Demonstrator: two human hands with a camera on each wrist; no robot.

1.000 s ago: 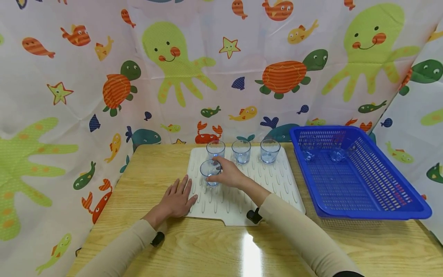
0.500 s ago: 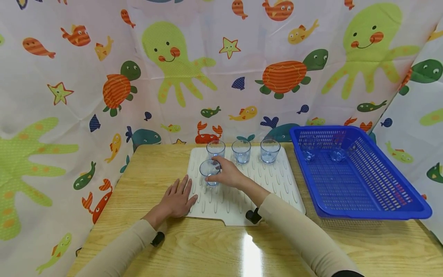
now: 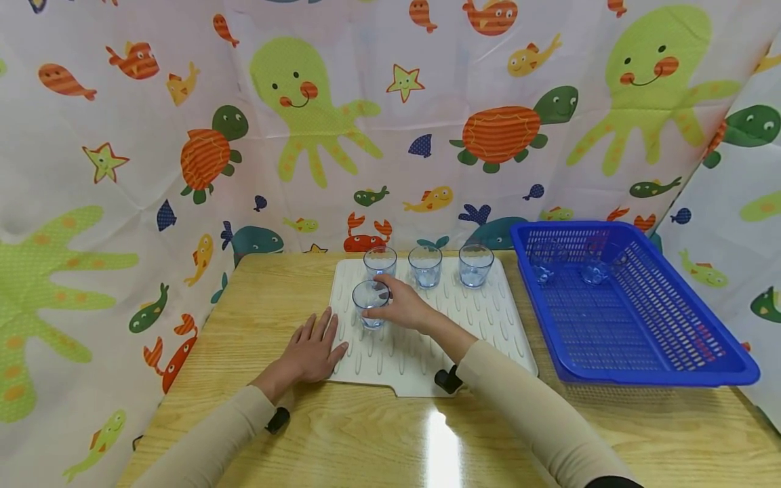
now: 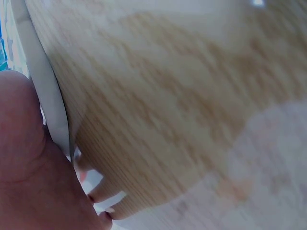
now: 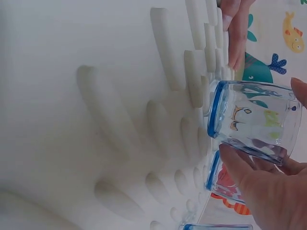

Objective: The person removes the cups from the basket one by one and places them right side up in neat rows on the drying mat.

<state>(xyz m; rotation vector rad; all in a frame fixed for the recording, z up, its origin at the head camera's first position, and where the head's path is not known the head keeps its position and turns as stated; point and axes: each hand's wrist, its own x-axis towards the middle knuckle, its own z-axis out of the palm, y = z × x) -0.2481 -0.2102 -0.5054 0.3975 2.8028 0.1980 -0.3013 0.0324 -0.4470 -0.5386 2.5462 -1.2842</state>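
My right hand (image 3: 403,306) holds a clear glass (image 3: 369,303) between thumb and fingers, upright at the left part of a white ridged drying board (image 3: 421,366). In the right wrist view the glass (image 5: 256,120) shows a thick blue base at the ridges. Behind it on the board stand three more glasses in a row: a left glass (image 3: 379,259), a middle glass (image 3: 425,266) and a right glass (image 3: 476,266). My left hand (image 3: 311,351) lies with fingers spread across the board's left edge and the wooden table. Its thumb (image 4: 19,124) shows in the left wrist view.
A blue plastic basket (image 3: 552,339) stands right of the board, with two clear glass items, a left one (image 3: 542,274) and a right one (image 3: 594,272), at its far end. A sea-animal patterned curtain (image 3: 390,135) rises behind the wooden table (image 3: 342,440).
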